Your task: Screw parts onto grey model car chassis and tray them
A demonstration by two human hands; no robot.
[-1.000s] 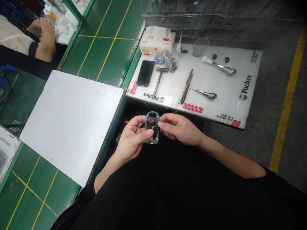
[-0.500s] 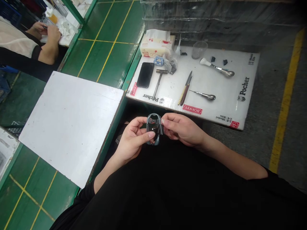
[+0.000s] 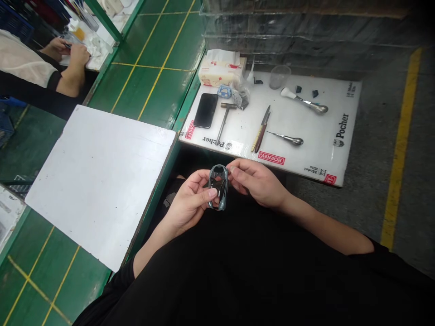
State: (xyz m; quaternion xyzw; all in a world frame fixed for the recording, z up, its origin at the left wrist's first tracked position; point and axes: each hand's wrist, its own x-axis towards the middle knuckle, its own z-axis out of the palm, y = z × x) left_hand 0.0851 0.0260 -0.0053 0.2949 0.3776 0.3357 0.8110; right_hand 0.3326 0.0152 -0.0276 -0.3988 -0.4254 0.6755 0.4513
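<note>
A small grey-blue model car body [image 3: 222, 203] with a dark inside is held over my lap. My left hand [image 3: 190, 197] is closed around its left side, the thumb pressed across its middle. At the upper right edge of the car body, the fingertips of my right hand [image 3: 254, 179] are pinched together and touch it. Whether a small part sits between those fingertips is hidden.
On the foam-topped board [image 3: 316, 145] ahead lie a phone [image 3: 205, 110], a T-handled tool [image 3: 225, 122], knife-like tools [image 3: 261, 131], a metal-handled pick [image 3: 288, 138], a brush [image 3: 306, 101], a cup [image 3: 280, 77] and a tissue pack [image 3: 220, 70]. A white board [image 3: 102, 181] lies left. A co-worker's hands [image 3: 73, 52] are upper left.
The car body has turned slightly and sits a little lower. The dark piece sticking out at its right side no longer shows there. My right fingers have shifted slightly left along its upper edge.
</note>
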